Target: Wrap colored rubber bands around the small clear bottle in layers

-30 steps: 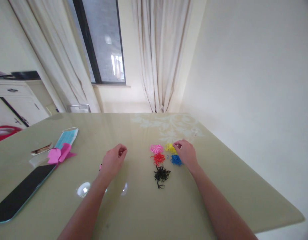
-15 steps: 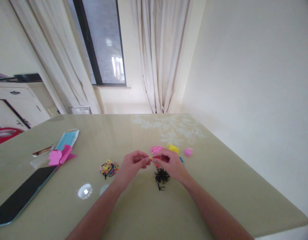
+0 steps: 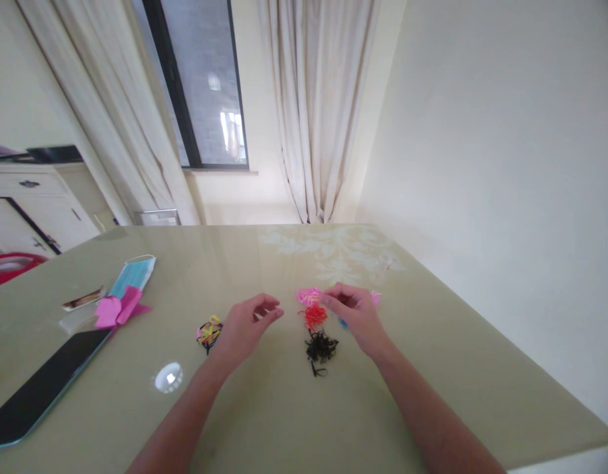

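Observation:
Small piles of tiny elastic bands lie on the glossy beige table [image 3: 294, 408]: pink [image 3: 308, 295], red [image 3: 314, 316] and black [image 3: 321, 347]. A sliver of the blue pile [image 3: 342, 322] shows under my right hand [image 3: 358, 316], whose fingertips are pinched together just above the pink and red piles; what they hold is too small to see. My left hand [image 3: 245, 326] hovers with its fingers loosely curled and apart, holding nothing, just right of a mixed-colour heap of bands [image 3: 208, 331]. A small pink item [image 3: 376, 297] peeks out behind my right hand.
At the left lie a blue face mask [image 3: 135, 272], a pink folded paper [image 3: 117, 307], a small wrapper [image 3: 81, 297] and a long black glass-edged slab [image 3: 42, 382]. A wall runs close along the table's right edge. Curtains and a window stand beyond the far edge.
My hands met at the centre over a band half a second ago and have parted. The right moved back over the pink and red piles; the left drew back toward the mixed heap.

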A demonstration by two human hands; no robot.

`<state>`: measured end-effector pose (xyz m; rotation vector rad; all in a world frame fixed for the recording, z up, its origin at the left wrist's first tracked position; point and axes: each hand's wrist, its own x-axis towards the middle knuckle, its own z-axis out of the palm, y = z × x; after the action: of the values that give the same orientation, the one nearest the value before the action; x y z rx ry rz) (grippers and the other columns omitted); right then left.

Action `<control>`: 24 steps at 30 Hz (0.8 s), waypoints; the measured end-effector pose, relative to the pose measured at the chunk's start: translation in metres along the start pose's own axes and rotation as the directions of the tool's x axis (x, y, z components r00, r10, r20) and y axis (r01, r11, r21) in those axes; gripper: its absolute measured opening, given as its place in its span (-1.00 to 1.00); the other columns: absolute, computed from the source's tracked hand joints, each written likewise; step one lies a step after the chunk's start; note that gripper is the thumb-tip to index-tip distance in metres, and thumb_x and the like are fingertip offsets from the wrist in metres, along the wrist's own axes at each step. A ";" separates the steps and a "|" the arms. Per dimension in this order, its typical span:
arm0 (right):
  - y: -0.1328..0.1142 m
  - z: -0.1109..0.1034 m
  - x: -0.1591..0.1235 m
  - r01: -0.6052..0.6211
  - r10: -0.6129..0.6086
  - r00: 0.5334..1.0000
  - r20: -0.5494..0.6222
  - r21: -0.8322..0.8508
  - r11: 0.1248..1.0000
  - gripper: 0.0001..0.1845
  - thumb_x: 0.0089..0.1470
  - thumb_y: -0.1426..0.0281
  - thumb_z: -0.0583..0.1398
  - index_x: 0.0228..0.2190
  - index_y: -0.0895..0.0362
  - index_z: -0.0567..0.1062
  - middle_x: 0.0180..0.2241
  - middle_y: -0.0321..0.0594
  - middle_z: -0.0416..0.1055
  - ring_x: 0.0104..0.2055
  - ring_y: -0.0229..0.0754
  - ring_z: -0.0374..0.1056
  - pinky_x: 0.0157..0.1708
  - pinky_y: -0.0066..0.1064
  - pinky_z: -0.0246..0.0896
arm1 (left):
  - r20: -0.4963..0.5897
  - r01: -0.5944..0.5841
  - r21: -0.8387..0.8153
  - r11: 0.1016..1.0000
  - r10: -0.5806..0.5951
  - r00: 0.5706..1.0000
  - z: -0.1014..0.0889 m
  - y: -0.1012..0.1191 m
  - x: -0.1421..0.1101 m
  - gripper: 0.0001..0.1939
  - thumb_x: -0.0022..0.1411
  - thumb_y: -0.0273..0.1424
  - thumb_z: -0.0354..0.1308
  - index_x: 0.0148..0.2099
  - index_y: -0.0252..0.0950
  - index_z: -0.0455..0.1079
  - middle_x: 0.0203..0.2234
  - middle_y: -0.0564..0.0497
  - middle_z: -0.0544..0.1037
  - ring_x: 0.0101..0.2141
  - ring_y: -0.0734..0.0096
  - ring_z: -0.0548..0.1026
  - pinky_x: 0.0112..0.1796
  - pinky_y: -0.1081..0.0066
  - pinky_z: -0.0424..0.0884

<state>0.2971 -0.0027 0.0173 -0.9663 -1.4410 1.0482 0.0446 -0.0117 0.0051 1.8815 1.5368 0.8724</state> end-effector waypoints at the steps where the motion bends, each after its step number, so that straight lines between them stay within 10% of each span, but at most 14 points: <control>1: -0.002 -0.005 0.001 0.000 0.002 0.999 -0.048 0.043 0.999 -0.72 0.02 0.13 0.43 -0.44 0.09 0.66 -0.47 -0.27 0.52 -0.43 -0.21 0.34 -0.38 -0.36 0.22 | -0.064 0.052 0.253 0.966 -0.037 0.997 -0.008 -0.004 -0.001 -0.73 0.37 -0.22 0.14 -0.07 -0.27 0.55 -0.17 -0.15 0.66 -0.14 0.10 0.61 -0.07 0.18 0.48; 4: -0.008 -0.019 0.005 0.035 -0.008 0.983 -0.186 0.145 0.989 -0.72 -0.06 0.13 0.47 -0.46 0.07 0.67 -0.46 -0.27 0.52 -0.42 -0.23 0.32 -0.38 -0.38 0.21 | -0.181 0.252 0.736 0.629 -0.177 0.968 -0.030 -0.016 -0.007 -0.71 0.40 -0.41 0.01 -0.01 -0.30 0.55 -0.09 -0.26 0.61 -0.05 -0.15 0.57 -0.10 0.04 0.48; 7: -0.013 -0.028 0.008 0.055 -0.002 0.962 -0.275 0.184 0.981 -0.70 -0.11 0.11 0.49 -0.47 0.07 0.67 -0.53 -0.31 0.45 -0.49 -0.29 0.19 -0.47 -0.41 0.11 | -0.205 0.343 0.813 0.470 -0.321 0.925 -0.043 -0.028 -0.010 -0.59 0.42 -0.51 -0.15 0.01 -0.32 0.54 -0.09 -0.31 0.59 -0.09 -0.15 0.60 -0.20 0.11 0.49; 14: 0.002 -0.046 0.020 -0.028 -0.019 0.952 -0.305 -0.150 0.988 -0.66 -0.01 0.09 0.38 -0.39 0.12 0.68 -0.53 -0.24 0.50 -0.49 -0.21 0.26 -0.45 -0.36 0.14 | -0.242 0.410 0.724 0.555 -0.353 0.904 -0.047 -0.041 -0.005 -0.60 0.42 -0.48 -0.16 -0.07 -0.28 0.54 -0.14 -0.28 0.64 -0.16 -0.06 0.64 -0.29 0.25 0.45; 19: 0.038 -0.057 0.033 -0.137 -0.104 0.956 -0.275 -0.729 0.670 -0.74 0.09 0.24 0.26 -0.43 0.12 0.70 -0.51 -0.15 0.55 -0.45 -0.10 0.39 -0.38 -0.30 0.20 | -0.282 0.388 0.654 0.650 -0.266 0.922 -0.046 -0.042 -0.002 -0.62 0.42 -0.38 -0.10 -0.06 -0.23 0.58 -0.13 -0.30 0.66 -0.18 -0.11 0.64 -0.26 0.17 0.46; 24: 0.052 -0.057 0.036 -0.152 -0.097 0.960 -0.261 -0.785 0.601 -0.77 0.12 0.31 0.24 -0.46 0.08 0.69 -0.45 -0.12 0.59 -0.40 -0.10 0.42 -0.38 -0.33 0.18 | -0.264 0.247 0.380 0.891 -0.152 0.952 -0.041 -0.040 0.009 -0.69 0.35 -0.31 0.04 -0.13 -0.20 0.64 -0.21 -0.18 0.71 -0.20 0.03 0.64 -0.15 0.18 0.49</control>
<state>0.3510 0.0522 -0.0191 -1.7092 -1.6690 0.1807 -0.0113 0.0053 0.0021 1.8983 2.1558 0.7308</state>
